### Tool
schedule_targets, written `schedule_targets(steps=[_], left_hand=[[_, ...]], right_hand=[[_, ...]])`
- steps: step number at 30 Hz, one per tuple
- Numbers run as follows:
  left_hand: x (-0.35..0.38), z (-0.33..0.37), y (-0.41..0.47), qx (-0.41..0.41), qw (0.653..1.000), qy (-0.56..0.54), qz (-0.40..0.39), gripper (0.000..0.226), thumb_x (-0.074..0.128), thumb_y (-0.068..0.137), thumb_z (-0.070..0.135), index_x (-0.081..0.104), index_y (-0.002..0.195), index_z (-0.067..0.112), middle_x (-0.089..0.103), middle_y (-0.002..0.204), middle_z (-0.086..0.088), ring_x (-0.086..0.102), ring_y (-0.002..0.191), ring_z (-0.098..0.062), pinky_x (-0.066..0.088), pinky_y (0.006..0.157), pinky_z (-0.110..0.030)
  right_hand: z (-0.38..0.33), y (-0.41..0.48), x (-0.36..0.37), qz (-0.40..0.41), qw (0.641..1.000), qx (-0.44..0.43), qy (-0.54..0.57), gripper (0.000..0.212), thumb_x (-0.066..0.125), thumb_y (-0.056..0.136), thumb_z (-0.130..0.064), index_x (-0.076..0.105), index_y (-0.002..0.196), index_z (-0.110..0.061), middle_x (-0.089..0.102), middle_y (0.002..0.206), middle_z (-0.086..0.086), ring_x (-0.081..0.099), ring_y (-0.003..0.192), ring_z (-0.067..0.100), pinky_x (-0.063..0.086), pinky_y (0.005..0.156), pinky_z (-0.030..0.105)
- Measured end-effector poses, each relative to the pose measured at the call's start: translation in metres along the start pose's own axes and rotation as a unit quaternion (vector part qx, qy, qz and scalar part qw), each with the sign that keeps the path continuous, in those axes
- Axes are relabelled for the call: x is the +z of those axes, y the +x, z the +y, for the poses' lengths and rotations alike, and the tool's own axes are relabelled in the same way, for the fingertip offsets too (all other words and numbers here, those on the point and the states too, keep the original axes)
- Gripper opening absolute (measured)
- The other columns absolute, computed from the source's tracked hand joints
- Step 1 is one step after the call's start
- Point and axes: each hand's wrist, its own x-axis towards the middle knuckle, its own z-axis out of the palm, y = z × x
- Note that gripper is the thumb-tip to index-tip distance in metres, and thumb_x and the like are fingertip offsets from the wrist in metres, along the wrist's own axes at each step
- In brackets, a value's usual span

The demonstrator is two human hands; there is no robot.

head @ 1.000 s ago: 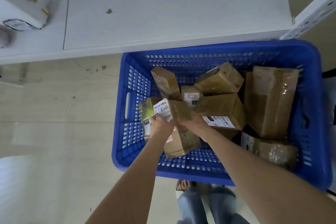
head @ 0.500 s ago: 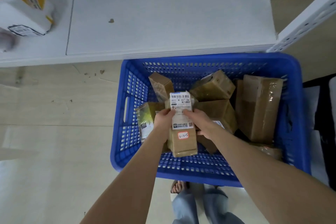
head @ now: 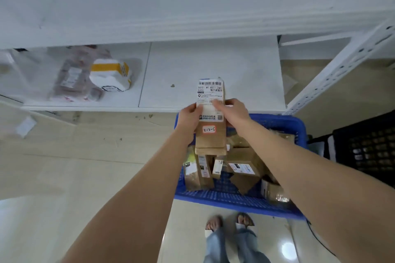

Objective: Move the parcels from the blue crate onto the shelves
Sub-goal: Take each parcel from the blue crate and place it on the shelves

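I hold a long brown cardboard parcel upright in both hands, above the far end of the blue crate. It carries a white shipping label and a small red-edged sticker reading 3-2-5. My left hand grips its left side and my right hand grips its right side. Several brown parcels still lie in the crate below. The white lower shelf is just beyond the parcel.
On the lower shelf's left part lie a white and yellow parcel and a clear plastic bag. An upper shelf board overhangs. A perforated white upright stands at right, a black crate beside it. My feet are below.
Both hands lifted the long parcel out of the crate and up toward the shelf. The view tilted upward, bringing the upper shelf board into sight.
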Motion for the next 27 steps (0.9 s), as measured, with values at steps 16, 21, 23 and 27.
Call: schedule_targets(steps=[16,21,23,27], left_hand=[[-0.059,0.167,-0.165,0.105,0.992,0.062,-0.014,0.018,0.043,0.101,0.019,0.060,0.099,0.016,0.063,0.080,0.001,0.059,0.064,-0.018,0.054,0.062,-0.032],[-0.064,0.196,-0.195,0.154,0.985,0.082,-0.002,0.017,0.049,0.098,0.022,0.061,0.099,0.009,0.067,0.089,-0.007,0.064,0.067,-0.021,0.056,0.070,-0.037],[-0.064,0.202,-0.203,0.166,0.982,0.084,0.005,0.017,0.053,0.096,0.024,0.062,0.099,0.010,0.067,0.090,-0.007,0.064,0.071,-0.018,0.056,0.070,-0.034],[-0.072,0.214,-0.220,0.182,0.981,0.061,0.012,0.018,0.053,0.097,0.024,0.062,0.103,0.010,0.069,0.094,-0.009,0.066,0.075,-0.021,0.058,0.071,-0.035]], right_hand=[[-0.175,-0.147,-0.058,-0.062,0.994,-0.088,-0.007,0.034,0.070,0.083,-0.040,0.052,0.095,-0.014,0.069,0.090,0.004,0.067,0.082,0.020,0.057,0.077,0.036],[-0.203,-0.175,-0.068,-0.078,0.992,-0.093,0.039,0.034,0.073,0.081,-0.034,0.054,0.096,-0.011,0.071,0.096,0.009,0.068,0.087,0.023,0.057,0.081,0.042],[-0.212,-0.184,-0.071,-0.087,0.990,-0.097,0.052,0.034,0.074,0.080,-0.031,0.051,0.098,-0.012,0.070,0.099,0.009,0.067,0.093,0.024,0.056,0.085,0.044],[-0.228,-0.200,-0.076,-0.100,0.986,-0.111,0.070,0.043,0.073,0.082,-0.028,0.050,0.112,-0.009,0.069,0.105,0.010,0.066,0.099,0.025,0.055,0.085,0.043]])
